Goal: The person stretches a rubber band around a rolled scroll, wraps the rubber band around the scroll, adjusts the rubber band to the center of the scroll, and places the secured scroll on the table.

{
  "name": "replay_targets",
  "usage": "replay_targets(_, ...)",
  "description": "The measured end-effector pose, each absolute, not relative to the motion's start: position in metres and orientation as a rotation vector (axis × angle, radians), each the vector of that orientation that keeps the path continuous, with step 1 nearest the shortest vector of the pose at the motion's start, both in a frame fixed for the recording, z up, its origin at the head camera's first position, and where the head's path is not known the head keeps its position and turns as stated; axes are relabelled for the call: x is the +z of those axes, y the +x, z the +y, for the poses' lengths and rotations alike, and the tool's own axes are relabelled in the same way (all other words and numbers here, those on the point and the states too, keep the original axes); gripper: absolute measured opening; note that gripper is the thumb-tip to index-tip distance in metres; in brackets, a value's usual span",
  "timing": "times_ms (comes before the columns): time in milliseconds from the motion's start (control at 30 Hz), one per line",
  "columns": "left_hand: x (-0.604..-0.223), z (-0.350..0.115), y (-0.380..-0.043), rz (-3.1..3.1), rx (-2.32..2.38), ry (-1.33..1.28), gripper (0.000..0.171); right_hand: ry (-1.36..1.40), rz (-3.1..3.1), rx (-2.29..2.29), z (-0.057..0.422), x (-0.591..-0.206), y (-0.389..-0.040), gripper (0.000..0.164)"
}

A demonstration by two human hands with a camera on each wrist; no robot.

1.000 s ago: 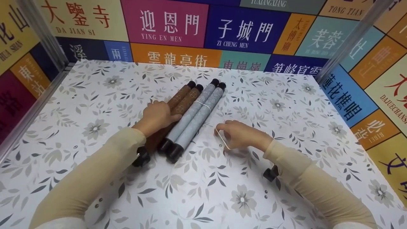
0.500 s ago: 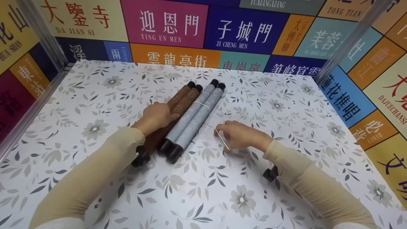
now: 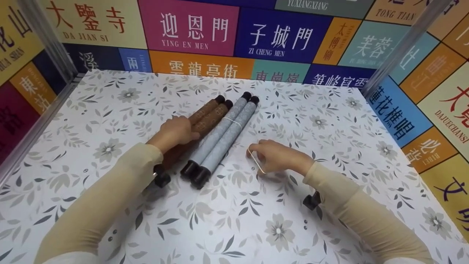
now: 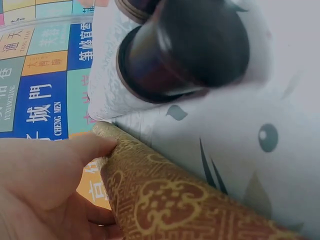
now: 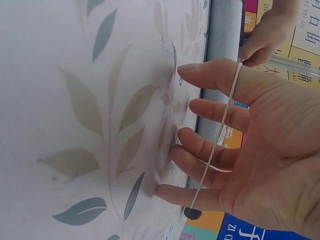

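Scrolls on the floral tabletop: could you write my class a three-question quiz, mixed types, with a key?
1. Multiple choice: what encircles the two grey scrolls? A: a red ribbon. B: a thin pale band. C: black tape.
2. True or false: the right hand is touching the grey scrolls.
3. Short answer: which scrolls does the left hand grip?

Key:
1. B.
2. False; it is apart from them, with a pale loop stretched across it.
3. The brown scrolls.
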State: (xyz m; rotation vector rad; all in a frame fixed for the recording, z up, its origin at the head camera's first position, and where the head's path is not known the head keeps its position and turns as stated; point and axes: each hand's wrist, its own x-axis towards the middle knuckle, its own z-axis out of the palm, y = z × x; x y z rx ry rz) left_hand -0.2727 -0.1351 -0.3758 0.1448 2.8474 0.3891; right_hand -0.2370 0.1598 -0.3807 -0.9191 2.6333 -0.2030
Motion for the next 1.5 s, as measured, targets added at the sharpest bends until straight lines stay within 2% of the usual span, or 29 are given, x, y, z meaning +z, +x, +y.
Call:
replay_targets(133,-0.376,-0.135,-0.273,2.854,0.433,0.146,0.042,-0.933,2.629,-0.205,0.161,-0.380,-0.237,0.054)
replay_targets(233,-0.378,-0.134,-0.273,2.873,0.440,0.146,0.045,-0.961,2.629,-0.205,0.162,-0.380,-0.237,0.054)
replay_targets(533,-0.389,-0.134,-0.272,2.927,0.511,0.084,0.083,-0.963,2.619,-0.219,0.162,-0.380,-0.237,0.054)
replay_targets(900,-0.393,-0.140,-0.274,2.961,0.579,0.092,0.109,-0.926,2.609,-0.253,0.163,-0.381,-0.238,0.056)
replay_targets(967,-0.393,-0.142,-0.275,2.969,0.596,0.113,0.106,-0.926,2.609,-0.252,0.163,-0.381,-0.238,0.056)
replay_targets(1167,-0.395,-0.143,-0.275,3.056,0.580,0.137,0.075,-0.944,2.599,-0.268,0.164,-0.379,-0.238,0.054)
replay_targets(1500,-0.394,-0.146,-0.272,3.022,0.582,0.150,0.084,-0.914,2.588,-0.292,0.165,-0.380,-0.238,0.054)
